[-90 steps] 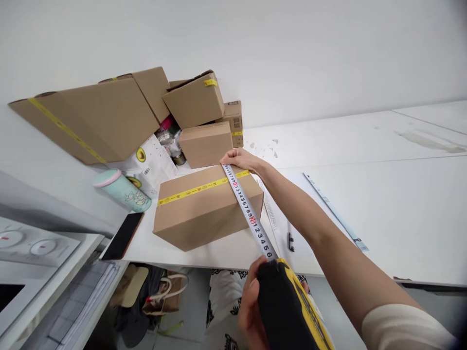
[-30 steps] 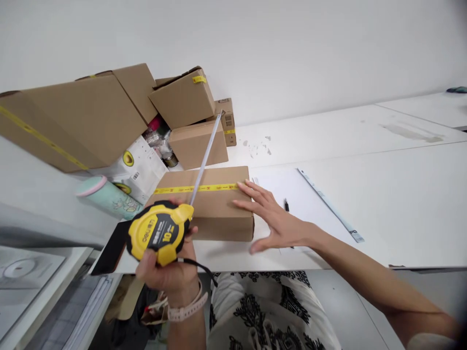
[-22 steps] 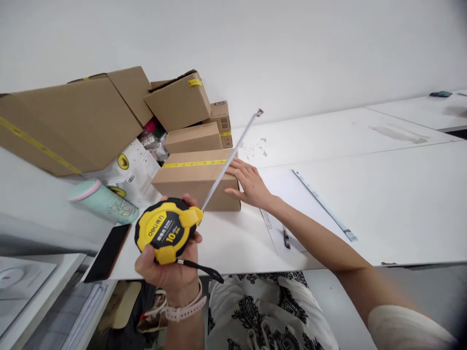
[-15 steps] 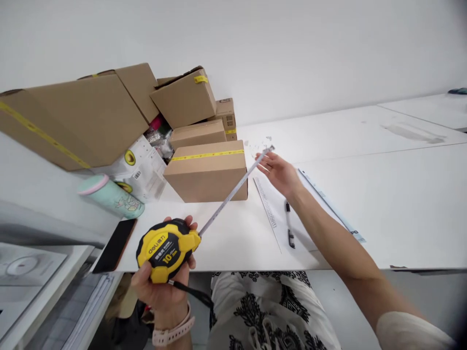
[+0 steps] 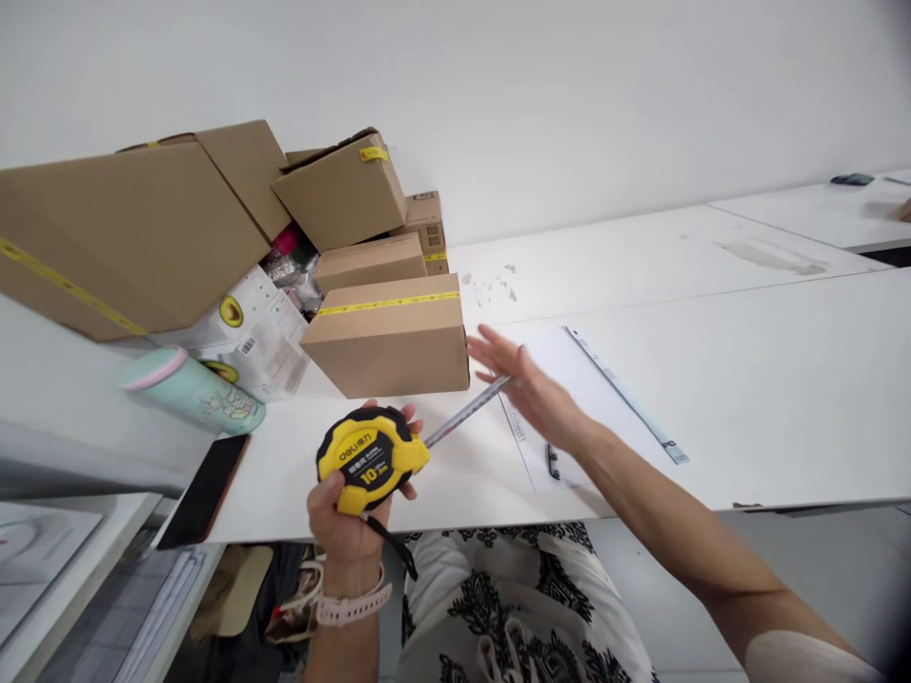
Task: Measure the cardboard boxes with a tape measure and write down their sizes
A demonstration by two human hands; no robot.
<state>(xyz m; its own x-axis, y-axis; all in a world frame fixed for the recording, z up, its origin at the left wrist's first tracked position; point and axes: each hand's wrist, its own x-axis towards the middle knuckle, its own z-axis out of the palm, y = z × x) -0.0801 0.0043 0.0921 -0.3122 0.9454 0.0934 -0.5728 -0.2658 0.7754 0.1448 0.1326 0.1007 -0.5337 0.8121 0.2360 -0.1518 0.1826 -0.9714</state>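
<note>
My left hand (image 5: 347, 526) is wrapped round a yellow and black tape measure (image 5: 371, 457), held over the table's front edge with its black wrist strap hanging down. A short length of metal blade (image 5: 466, 414) sticks out of it, slanting up to the right. At the blade's far end is my right hand (image 5: 537, 387), fingers stretched out and open. The blade tip meets the hand near the thumb; whether the thumb presses on it I cannot tell. Just left of those fingertips stands a closed cardboard box (image 5: 399, 359) with yellow tape along its top.
White paper (image 5: 569, 379) lies under my right forearm, with a partly hidden pen (image 5: 552, 462) and a pale blue ruler (image 5: 626, 394) on it. More cardboard boxes (image 5: 345, 194) are stacked at the back left. A mint tumbler (image 5: 199, 391) lies near a black phone (image 5: 204, 491).
The exposed blade has become much shorter. My right hand has come down and nearer the tape measure, while my left hand has moved right with the case. The view has shifted slightly.
</note>
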